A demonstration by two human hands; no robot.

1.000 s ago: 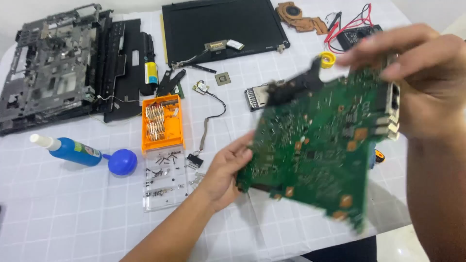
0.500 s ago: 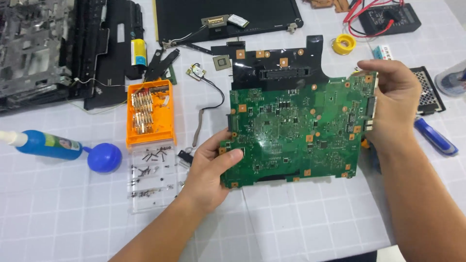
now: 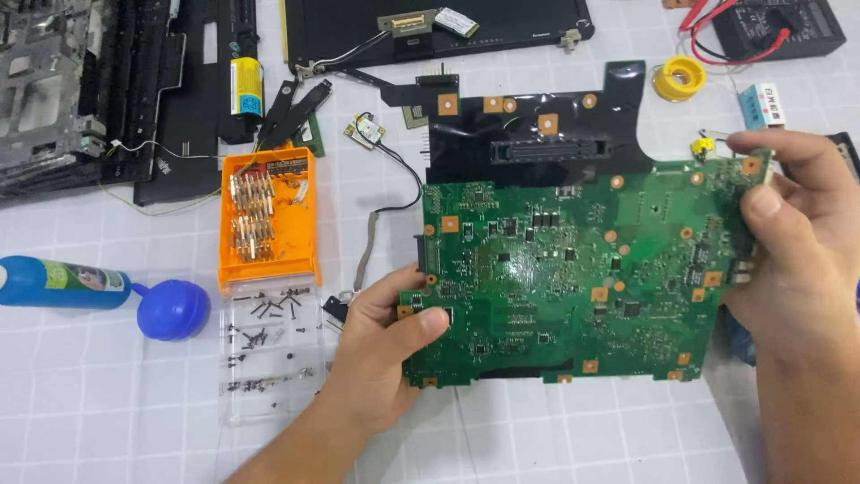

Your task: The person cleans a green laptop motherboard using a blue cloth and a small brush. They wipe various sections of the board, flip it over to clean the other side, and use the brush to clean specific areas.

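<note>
Your left hand (image 3: 381, 336) pinches the green circuit board (image 3: 573, 269) at its lower-left corner, right hand (image 3: 793, 237) grips the right edge; board sits just above the table (image 3: 107, 421). Hold by edges, keep thumbs off components. Orange bit case (image 3: 269, 220) holds driver bits; clear tray (image 3: 269, 354) holds loose screws.
</note>
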